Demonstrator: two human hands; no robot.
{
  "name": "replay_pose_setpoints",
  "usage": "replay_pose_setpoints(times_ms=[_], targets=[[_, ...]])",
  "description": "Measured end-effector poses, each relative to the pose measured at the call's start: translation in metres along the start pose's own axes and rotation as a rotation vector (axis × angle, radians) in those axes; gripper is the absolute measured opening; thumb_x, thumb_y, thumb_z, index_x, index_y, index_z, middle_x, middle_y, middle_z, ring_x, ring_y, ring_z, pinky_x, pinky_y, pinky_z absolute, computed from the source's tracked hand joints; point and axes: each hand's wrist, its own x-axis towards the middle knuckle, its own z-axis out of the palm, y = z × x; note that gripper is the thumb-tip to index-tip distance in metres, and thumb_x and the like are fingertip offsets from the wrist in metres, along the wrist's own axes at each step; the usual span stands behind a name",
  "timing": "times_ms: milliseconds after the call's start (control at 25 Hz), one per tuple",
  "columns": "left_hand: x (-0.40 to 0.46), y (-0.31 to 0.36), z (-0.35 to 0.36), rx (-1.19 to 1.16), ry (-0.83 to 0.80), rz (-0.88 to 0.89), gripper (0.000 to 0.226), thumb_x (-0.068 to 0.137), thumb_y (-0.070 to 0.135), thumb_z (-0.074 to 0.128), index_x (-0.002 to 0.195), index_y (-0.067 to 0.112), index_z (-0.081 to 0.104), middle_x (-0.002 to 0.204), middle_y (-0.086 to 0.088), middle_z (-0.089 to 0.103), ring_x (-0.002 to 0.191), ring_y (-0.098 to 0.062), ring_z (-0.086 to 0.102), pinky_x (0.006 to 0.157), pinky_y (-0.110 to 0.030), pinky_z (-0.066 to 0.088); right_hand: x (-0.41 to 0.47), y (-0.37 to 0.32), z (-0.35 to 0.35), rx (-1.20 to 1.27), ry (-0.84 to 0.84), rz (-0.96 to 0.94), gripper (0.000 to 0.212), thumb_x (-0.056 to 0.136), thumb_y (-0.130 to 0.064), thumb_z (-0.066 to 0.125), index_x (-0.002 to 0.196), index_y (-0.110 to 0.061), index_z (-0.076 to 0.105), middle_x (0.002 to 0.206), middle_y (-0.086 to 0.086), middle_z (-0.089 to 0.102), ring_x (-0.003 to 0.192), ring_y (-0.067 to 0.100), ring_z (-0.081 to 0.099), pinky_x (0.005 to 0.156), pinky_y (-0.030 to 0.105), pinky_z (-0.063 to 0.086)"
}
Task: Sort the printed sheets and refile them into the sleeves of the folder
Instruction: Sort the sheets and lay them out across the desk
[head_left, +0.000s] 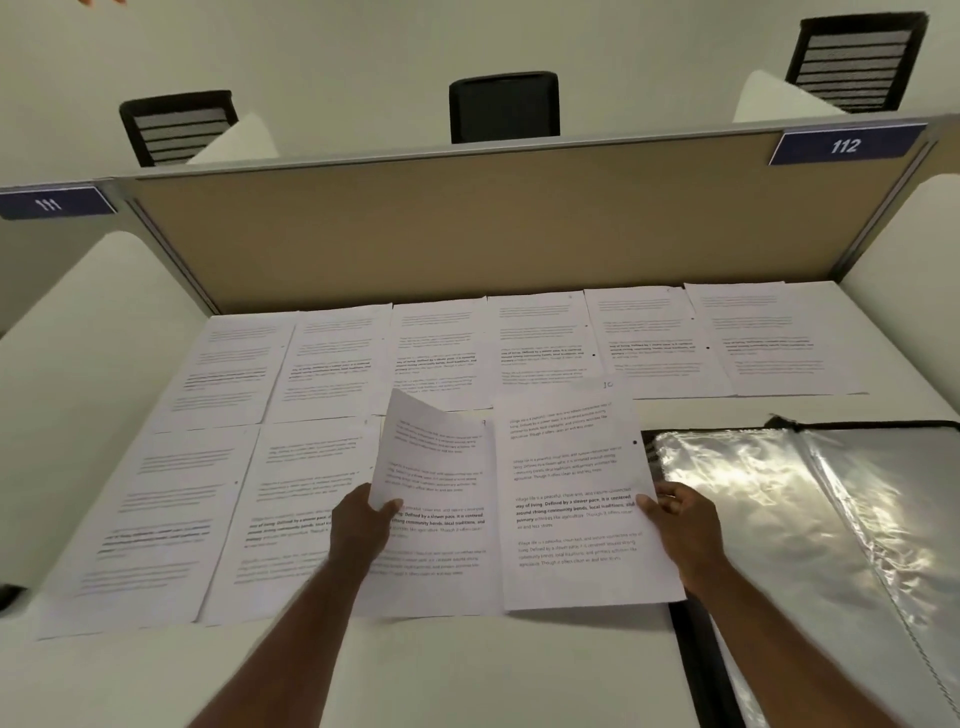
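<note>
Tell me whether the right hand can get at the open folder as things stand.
Probably yes, but not freely: the right hand grips a sheet. The folder lies just beside it, sleeves uncovered, nothing between them.

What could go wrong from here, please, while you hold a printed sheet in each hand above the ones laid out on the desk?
The sheet in the left hand is pinched only at its edge and its top corner already curls, so it may crease. Both held sheets, including the right hand's sheet, hide part of the front row, so the sorted order could get mixed. The folder's glossy sleeves glare, which may make finding the opening hard.
</note>
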Motion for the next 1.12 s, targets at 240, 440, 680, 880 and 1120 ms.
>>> replay_pose_setpoints(times_ms=[240,440,680,880,1120], targets=[[0.014,-0.006,0.001,0.03,-0.015,0.011,0.034,0.085,0.022,0.072,0.112,0.004,0.061,0.109,-0.013,0.069,0.1,-0.032,0.064,0.088,-0.042,0.053,0.0,-0.003,0.021,-0.227,0.041,0.008,0.011,0.084,-0.014,0.072,0.09,-0.014,0.063,0.084,0.005,0.069,0.071,0.016,0.062,0.065,0.028,0.046],[0.012,-0.011,0.001,0.062,0.005,0.011,0.043,0.083,0.018,0.074,0.119,0.004,0.054,0.116,-0.014,0.066,0.104,-0.032,0.064,0.087,-0.042,0.053,0.001,0.0,0.025,-0.376,0.074,0.009,0.012,0.084,-0.014,0.071,0.093,-0.011,0.063,0.093,0.009,0.069,0.079,0.021,0.06,0.073,0.031,0.046],[-0.002,-0.009,0.004,0.341,-0.016,-0.02,0.078,0.082,0.045,0.071,0.144,0.013,0.035,0.137,-0.01,0.044,0.127,-0.031,0.043,0.1,-0.048,0.042,-0.014,-0.012,0.02,-0.599,0.246,0.005,0.018,0.085,-0.035,0.066,0.093,-0.021,0.058,0.087,0.006,0.064,0.078,0.028,0.058,0.067,0.032,0.042],[-0.014,-0.009,-0.001,0.414,0.065,-0.013,0.094,0.082,0.056,0.067,0.152,0.013,0.021,0.153,-0.01,0.027,0.137,-0.033,0.03,0.104,-0.05,0.036,-0.023,-0.018,0.018,-0.599,0.267,-0.265,0.016,0.084,-0.032,0.068,0.084,-0.021,0.057,0.079,-0.002,0.063,0.072,0.023,0.059,0.065,0.03,0.046],[-0.024,-0.015,-0.027,0.411,0.171,0.129,0.087,0.081,0.055,0.069,0.149,0.017,0.031,0.151,-0.008,0.031,0.134,-0.032,0.033,0.102,-0.053,0.036,-0.035,-0.036,0.073,-0.663,0.072,-0.702,0.022,0.081,-0.027,0.074,0.099,-0.016,0.068,0.095,0.0,0.071,0.087,0.024,0.066,0.079,0.039,0.052]])
